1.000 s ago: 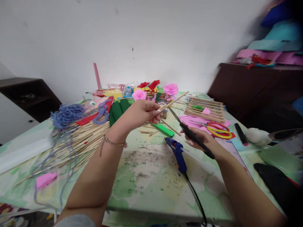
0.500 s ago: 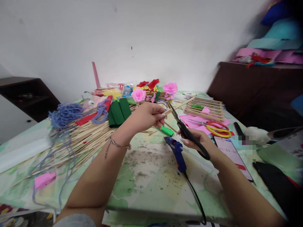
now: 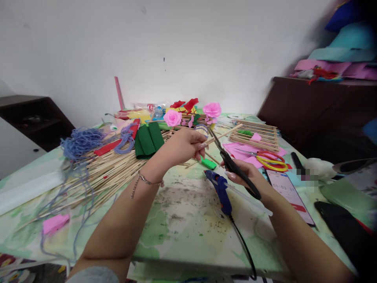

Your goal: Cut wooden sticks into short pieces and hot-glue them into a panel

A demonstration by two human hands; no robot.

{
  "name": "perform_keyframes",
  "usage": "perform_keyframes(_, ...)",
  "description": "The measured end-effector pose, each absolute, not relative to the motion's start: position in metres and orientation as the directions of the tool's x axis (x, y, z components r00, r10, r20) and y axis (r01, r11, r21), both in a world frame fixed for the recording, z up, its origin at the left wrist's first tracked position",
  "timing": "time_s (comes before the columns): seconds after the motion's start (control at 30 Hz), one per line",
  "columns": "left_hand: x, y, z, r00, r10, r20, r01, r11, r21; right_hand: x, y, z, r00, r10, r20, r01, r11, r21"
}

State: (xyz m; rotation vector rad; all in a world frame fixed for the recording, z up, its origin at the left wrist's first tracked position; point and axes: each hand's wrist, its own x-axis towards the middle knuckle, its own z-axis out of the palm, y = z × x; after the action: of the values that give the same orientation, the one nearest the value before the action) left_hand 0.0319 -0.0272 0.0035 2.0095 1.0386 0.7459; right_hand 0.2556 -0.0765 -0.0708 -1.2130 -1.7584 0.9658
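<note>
My left hand (image 3: 188, 145) pinches thin wooden sticks (image 3: 225, 133) that point up to the right over the middle of the table. Black-handled scissors (image 3: 240, 173) are gripped in my right hand (image 3: 246, 173). Their blades reach up to the sticks just beyond my left fingertips and cross them there; whether they bite into the wood I cannot tell. Below my hands lies a blue glue gun (image 3: 219, 188) with a clear glue stick in its back end. A green marker-like object (image 3: 208, 163) rests just under my left fingers.
Many loose sticks (image 3: 114, 173), blue yarn (image 3: 82, 143) and folded green felt (image 3: 149, 140) lie at left. Paper flowers (image 3: 172, 118) stand behind. To the right are a stick frame (image 3: 255, 135), yellow-and-red-handled scissors (image 3: 271, 161) and a phone (image 3: 288, 194). The glue gun's cord (image 3: 244, 243) runs over the front edge.
Both hands stay in nearly the same place. The sticks in my left hand have shifted slightly against the scissor blades.
</note>
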Motion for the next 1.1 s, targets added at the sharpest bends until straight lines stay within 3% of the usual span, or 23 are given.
perform_keyframes(1.1,0.0339,-0.0262,-0.0036,0.498,0.85,0.173,0.475,-0.434,0.765,0.2531,-0.0754,-0.0737,-0.272,0.959,0.073,0.272,0.15,-0.951)
